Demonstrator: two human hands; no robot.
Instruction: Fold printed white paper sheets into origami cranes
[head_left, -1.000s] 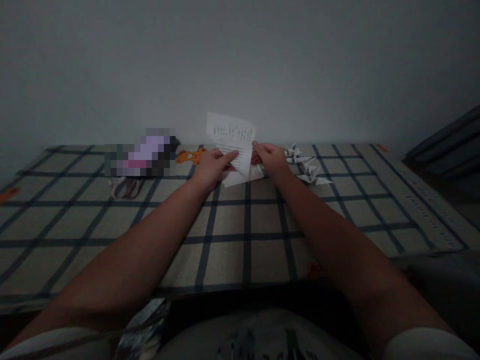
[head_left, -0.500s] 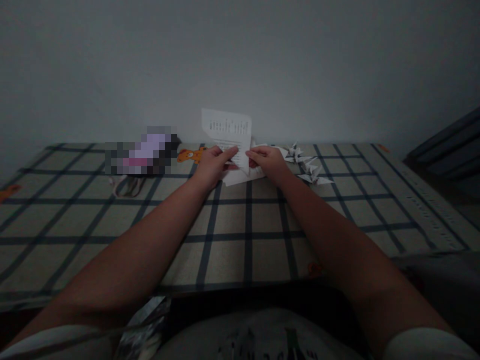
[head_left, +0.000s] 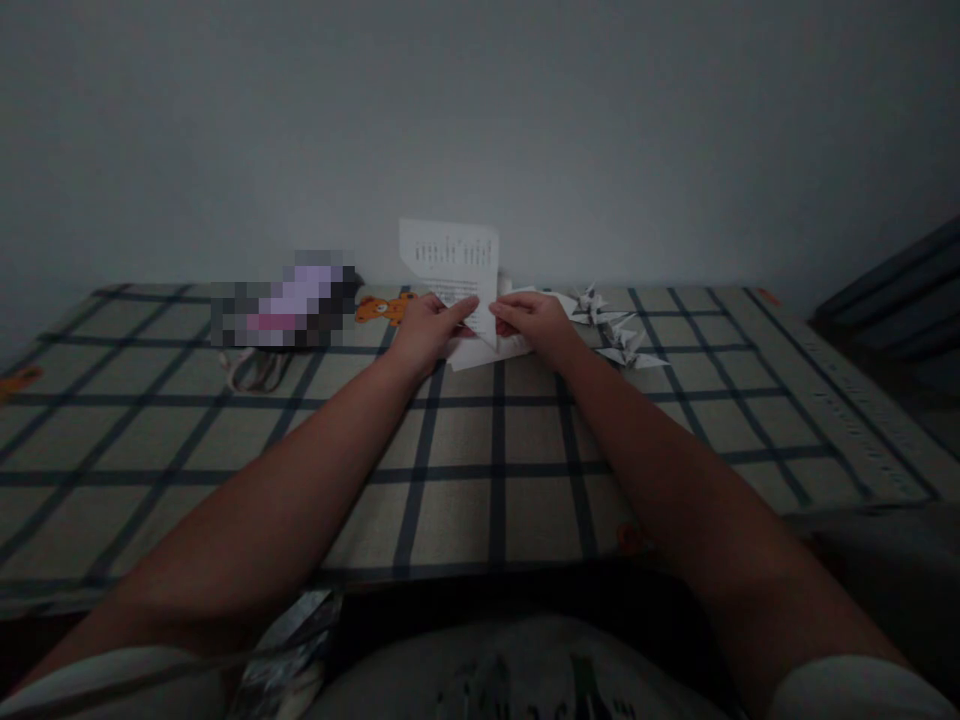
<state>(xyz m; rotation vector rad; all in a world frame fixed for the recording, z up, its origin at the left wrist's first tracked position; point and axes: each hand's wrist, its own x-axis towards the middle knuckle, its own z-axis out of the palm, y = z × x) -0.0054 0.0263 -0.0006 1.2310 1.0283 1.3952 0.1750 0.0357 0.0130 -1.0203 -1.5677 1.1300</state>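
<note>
A printed sheet of paper [head_left: 455,256], folded with a slanted lower edge, is held up above the table between both hands. My left hand [head_left: 429,328] grips its lower left part, thumb on the front and the other fingers behind. With thumb and forefinger, my right hand [head_left: 531,320] pinches the right edge. More white paper [head_left: 480,352] lies on the cloth beneath the hands, partly covered by them. Just right of my right hand sit folded paper cranes [head_left: 628,345], with another paper crane [head_left: 589,300] behind.
A checked tablecloth [head_left: 457,435] covers the table, which meets a plain wall [head_left: 480,120] at the back. On the left lies a blurred-out purple item [head_left: 296,305] with a looped cord [head_left: 255,370] before it. A dark slatted object [head_left: 896,300] stands at the right.
The held paper has shifted very slightly to the left at its top. Both hands keep their grip in nearly the same place.
</note>
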